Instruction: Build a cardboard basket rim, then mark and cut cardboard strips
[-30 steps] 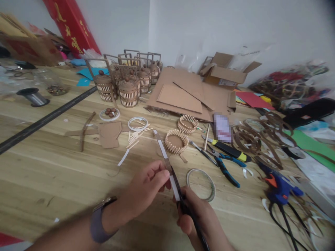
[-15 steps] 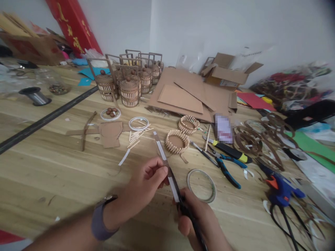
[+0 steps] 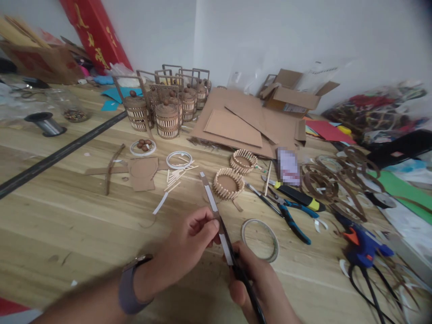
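strip: long thin brown cardboard strip (image 3: 209,194) with a white band along it, held just above the table (image 3: 67,216) at centre-near, in front of the person
strip axis: runs near-to-far; far end points away from the person and leans a little left, ending just left of the stick ring (image 3: 228,183); near end sits between the two hands
left hand: left hand (image 3: 189,245) comes in from the lower left, thumb and forefinger pinching the strip about midway, other fingers curled under; watch (image 3: 130,283) on the wrist
right hand: right hand (image 3: 261,285) low at centre-right, fingers wrapped tight round the black handles of the scissors (image 3: 241,274)
scissors: blades lie along the strip's right edge, pointing the same way as the strip, toward the left-hand pinch; blurred, can't tell how far the blades are parted
tape ring: tape ring (image 3: 259,234) flat on the table, just right of the hands, not touched
nearby right: blue-handled pliers (image 3: 293,218) beyond the tape ring; blue glue gun (image 3: 359,245) further right
nearby far: second stick ring (image 3: 243,160) behind the first; flat cardboard sheets (image 3: 236,121) behind that; cluster of finished stick baskets (image 3: 167,118) at far left-centre
loose bits: short sticks (image 3: 175,175) and cardboard offcuts (image 3: 141,173) left of the strip's far end, well apart from both hands
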`<state>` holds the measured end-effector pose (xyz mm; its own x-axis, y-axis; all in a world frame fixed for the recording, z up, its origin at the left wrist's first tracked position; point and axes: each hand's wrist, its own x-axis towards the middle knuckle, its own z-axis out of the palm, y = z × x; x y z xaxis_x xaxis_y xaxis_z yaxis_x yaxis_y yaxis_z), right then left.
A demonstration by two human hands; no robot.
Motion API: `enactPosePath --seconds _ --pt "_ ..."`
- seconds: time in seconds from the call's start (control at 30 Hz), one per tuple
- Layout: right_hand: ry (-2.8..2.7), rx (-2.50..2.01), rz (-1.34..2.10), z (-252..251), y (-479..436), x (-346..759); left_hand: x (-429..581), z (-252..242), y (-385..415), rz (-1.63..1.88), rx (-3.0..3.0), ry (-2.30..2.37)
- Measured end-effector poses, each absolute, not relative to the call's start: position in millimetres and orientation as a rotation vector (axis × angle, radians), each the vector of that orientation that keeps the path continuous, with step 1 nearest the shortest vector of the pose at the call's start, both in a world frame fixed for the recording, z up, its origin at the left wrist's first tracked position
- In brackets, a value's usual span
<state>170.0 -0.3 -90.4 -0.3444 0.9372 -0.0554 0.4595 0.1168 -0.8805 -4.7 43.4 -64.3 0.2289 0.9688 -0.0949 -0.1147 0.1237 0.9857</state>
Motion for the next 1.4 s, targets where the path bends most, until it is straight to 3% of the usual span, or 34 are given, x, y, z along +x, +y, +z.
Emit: enactPosePath --seconds 0.53,1.1,1.4 --pt "-1.904 -1.441 1.055 -96 -2 173 -5 -59 47 1.033 1.088 1.014" --pt "-1.847 -1.37 1.166 -91 -2 169 -6 -66 48 1.149 1.147 1.112" --pt "-1.928 -1.421 1.03 -95 -2 172 -6 -66 45 1.129 1.149 1.127"
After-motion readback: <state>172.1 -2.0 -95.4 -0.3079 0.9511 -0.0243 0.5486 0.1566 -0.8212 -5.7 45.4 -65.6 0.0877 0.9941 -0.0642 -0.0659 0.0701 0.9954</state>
